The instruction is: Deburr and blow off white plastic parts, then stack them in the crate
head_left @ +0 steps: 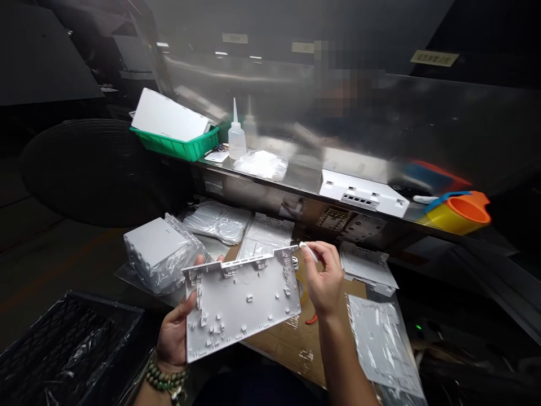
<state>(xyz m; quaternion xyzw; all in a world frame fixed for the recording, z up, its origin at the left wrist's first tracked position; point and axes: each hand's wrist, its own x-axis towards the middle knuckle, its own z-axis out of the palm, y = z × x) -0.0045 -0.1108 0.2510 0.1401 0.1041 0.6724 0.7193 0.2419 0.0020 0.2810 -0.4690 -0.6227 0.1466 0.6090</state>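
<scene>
My left hand (175,327) is closed on the left edge of a white plastic housing panel (262,299), thumb on its inner face and fingertips behind its upper edge. The panel is tilted toward me, showing small clips, posts and a slotted upper edge. At its upper right corner my right hand (325,276) pinches a small white piece (307,250), too small to name surely. The piece is close to the corner; I cannot tell whether they touch. Below both hands lies a sheet of brown cardboard (274,338) with a red-orange object (311,320) on it.
Bagged white housings (156,248) are stacked at left, with more panels (378,338) at right. On the metal ledge stand a green bin (177,145), a nozzle bottle (237,138), a white housing (363,192) and coloured cups (459,211). A black crate (122,321) sits lower left.
</scene>
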